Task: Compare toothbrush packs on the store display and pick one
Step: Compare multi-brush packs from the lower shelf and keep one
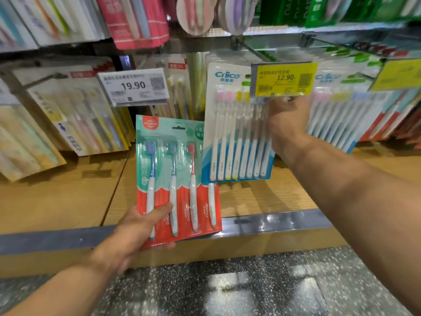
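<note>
Head view shows the comparing half done and no choice made yet. One Colgate pack [180, 179] is off the display, gripped at its lower corner by the left hand [139, 226], thumb across the front. Up and to its right, the right hand [288, 126] curls round the edge of a hanging Cnice pack [234, 133], just beneath the yellow price tag [283, 79]. Picking one remains.

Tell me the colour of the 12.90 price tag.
Yellow: the 12.90 price tag, clearest in the head view.
</note>
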A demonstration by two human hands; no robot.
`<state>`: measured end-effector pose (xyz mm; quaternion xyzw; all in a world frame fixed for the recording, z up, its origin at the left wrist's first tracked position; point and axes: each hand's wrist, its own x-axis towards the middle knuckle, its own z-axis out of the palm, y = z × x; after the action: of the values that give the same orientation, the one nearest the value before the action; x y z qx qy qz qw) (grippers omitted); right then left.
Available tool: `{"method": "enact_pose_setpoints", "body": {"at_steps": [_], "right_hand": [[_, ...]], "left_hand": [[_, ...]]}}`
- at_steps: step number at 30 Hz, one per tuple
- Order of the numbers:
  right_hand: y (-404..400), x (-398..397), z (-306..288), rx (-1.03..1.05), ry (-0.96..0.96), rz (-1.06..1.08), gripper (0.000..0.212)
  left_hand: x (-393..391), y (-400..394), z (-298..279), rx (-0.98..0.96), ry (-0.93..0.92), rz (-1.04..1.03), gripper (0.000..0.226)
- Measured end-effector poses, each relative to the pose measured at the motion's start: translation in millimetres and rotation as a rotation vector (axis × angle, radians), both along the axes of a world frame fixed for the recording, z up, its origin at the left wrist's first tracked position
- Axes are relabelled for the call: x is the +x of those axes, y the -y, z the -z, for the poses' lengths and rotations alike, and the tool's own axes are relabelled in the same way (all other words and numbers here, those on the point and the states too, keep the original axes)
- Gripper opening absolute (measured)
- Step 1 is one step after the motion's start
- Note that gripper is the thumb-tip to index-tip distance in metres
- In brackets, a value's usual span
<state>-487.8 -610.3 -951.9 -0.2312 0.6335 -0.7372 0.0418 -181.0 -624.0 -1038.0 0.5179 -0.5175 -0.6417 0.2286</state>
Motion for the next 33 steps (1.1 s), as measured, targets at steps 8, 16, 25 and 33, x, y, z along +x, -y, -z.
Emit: {"method": "enact_pose_setpoints", "body": {"at_steps": [8,16,25,33], "right_hand": [[-8.9,5.0,8.9,0.059,0.064,-0.131,0.067],[-27.0,12.3,18.9,0.229,0.002,-0.131,0.134],[-67.4,30.7,51.3,0.591,-0.072,-0.021,0.1],[-99.5,64.7,59.5,0.634,0.116,-0.155,0.042]], "left_hand": [[14.3,1.6,-8.2,-0.012,0.018,0.038,0.029],[42.9,5.8,-18.5,0.044,0.03,0.022,0.035],[84.2,1.7,-31.6,0.174,0.086,-0.028,0.052],[58.5,-19.5,-43.0,0.233,0.048,0.097,0.048]]}}
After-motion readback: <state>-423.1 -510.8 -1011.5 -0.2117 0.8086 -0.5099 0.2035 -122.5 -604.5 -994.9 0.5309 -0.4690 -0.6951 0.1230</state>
